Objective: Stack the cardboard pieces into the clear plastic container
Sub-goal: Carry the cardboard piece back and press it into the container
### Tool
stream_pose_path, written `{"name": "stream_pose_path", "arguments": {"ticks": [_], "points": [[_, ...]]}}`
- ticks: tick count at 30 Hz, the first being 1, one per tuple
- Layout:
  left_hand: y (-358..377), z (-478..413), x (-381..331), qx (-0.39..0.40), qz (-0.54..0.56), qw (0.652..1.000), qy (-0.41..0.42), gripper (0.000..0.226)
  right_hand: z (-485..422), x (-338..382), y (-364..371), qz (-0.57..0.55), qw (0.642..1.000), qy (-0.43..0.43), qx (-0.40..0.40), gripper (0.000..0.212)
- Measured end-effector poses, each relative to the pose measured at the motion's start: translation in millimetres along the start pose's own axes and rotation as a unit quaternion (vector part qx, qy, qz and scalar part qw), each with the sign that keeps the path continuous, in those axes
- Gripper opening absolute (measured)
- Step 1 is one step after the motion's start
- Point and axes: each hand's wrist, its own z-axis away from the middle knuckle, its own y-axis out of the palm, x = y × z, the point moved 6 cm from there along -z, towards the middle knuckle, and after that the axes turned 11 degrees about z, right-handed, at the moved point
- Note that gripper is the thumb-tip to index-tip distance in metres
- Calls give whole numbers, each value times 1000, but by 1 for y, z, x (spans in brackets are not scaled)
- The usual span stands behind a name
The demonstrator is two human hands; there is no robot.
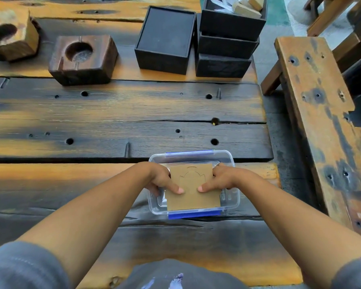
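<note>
Cardboard piece (193, 187) at lower centre of frame, held flat over open clear plastic container (230, 202), which sits on wooden table (123, 113). Whether it rests on pieces below: cannot tell.

Risk, as judgement: piece nearly fills opening, so slight skew could catch corner on rim or blue latch (193, 214), leaving stack crooked.

Left hand (162, 180) grips left edge, right hand (222, 178) grips right edge. Thumbs press on top face, other fingers curled under the sides. Black boxes (165, 40) in upper part of frame, well apart.
</note>
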Motion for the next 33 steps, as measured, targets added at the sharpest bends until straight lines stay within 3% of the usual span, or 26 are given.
{"name": "stream_pose_path", "arguments": {"ticks": [9,17,22,24,27,30,33], "points": [[1,0,-3,-69,-100,992,-27,88,5,1,4,15,999,12,32,105],[5,6,-8,-218,-221,951,-4,83,12,8,12,18,996,75,-39,93],[13,10,5,-283,-46,958,25,106,17,5,34,-146,977,113,-105,90],[18,11,14,-292,31,955,35,108,20,6,42,-204,961,129,-132,93],[27,11,20,-301,89,949,40,106,24,8,49,-222,953,143,-148,79],[35,11,21,-306,117,943,51,94,27,10,51,-249,947,136,-148,69],[40,6,28,-288,219,929,74,63,28,6,53,-320,931,108,-141,51]]}}
